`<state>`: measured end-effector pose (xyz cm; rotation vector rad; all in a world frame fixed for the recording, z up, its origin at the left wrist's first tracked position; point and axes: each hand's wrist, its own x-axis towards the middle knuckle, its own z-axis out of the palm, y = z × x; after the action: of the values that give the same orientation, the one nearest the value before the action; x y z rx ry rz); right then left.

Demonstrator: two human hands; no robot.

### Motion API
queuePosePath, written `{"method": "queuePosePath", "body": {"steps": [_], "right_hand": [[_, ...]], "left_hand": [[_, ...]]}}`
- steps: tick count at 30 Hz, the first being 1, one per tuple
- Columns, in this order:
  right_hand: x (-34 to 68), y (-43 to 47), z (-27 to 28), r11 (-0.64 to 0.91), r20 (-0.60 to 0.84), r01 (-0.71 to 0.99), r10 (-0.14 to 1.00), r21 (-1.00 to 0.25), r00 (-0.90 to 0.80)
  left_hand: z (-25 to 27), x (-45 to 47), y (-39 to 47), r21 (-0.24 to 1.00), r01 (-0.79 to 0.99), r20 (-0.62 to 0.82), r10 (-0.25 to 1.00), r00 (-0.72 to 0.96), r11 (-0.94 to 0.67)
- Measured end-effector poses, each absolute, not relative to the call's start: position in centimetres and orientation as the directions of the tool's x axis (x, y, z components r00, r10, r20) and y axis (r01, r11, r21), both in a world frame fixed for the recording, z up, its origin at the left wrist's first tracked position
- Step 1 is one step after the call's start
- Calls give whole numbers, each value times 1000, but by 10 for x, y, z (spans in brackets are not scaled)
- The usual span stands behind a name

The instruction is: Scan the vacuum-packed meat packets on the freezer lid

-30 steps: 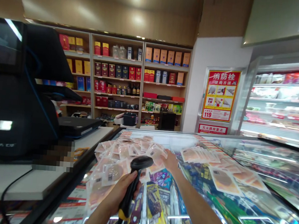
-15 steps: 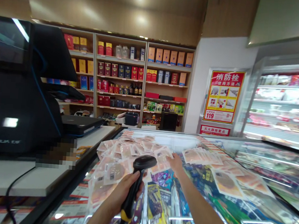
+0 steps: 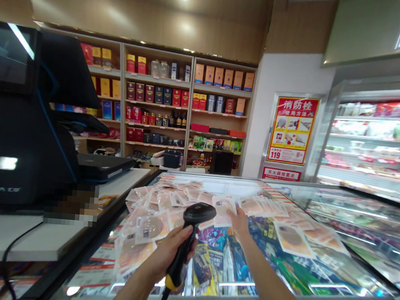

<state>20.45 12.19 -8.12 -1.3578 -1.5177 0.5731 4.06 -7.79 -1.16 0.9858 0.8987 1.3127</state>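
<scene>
A black handheld barcode scanner (image 3: 186,241) with a yellow band near its cord end is wrapped in the fingers of my left hand (image 3: 173,249). Its head points forward over the glass freezer top (image 3: 210,287). My right hand (image 3: 240,223) pinches the edge of a clear flat packet (image 3: 223,212) holding something pale orange. To the left lies a spread of similar packets (image 3: 152,227), overlapping one another. A second fanned row of packets (image 3: 295,238) runs off to the right. Colourful ice-cream wrappers (image 3: 206,268) show beneath the glass.
A black point-of-sale terminal (image 3: 29,155) stands on the white counter (image 3: 23,242) at left, with a dark cable hanging down. Shelves of boxes and bottles (image 3: 157,96) line the back wall. A lit refrigerated cabinet (image 3: 377,136) stands at right, beyond a red poster (image 3: 292,129).
The packet in my right hand has shifted right, towards the right-hand row. The scanner has moved slightly right and up. My view has turned a little to the right.
</scene>
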Motion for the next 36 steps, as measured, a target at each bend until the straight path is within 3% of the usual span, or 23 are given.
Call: {"method": "queuePosePath", "body": {"steps": [3, 10, 17, 21, 27, 36], "right_hand": [[219, 116, -76, 216, 304, 386, 935, -897, 183], [272, 121, -80, 152, 336, 450, 869, -880, 364], [319, 116, -82, 26, 356, 579, 811, -815, 464], [333, 111, -83, -152, 317, 659, 784, -736, 534], [344, 109, -85, -271, 313, 759, 791, -592, 526], [343, 106, -85, -311, 357, 797, 769, -517, 531]], "left_hand": [[-10, 43, -75, 939, -344, 15, 998, 57, 5], [-13, 57, -67, 945, -326, 11, 996, 88, 18], [-16, 83, -58, 957, -288, 20, 990, 140, 22], [-17, 97, -51, 965, -258, -11, 986, 164, 53], [-22, 107, -46, 965, -253, -30, 984, 175, 74], [-31, 93, -45, 960, -266, -45, 987, 154, 86]]}}
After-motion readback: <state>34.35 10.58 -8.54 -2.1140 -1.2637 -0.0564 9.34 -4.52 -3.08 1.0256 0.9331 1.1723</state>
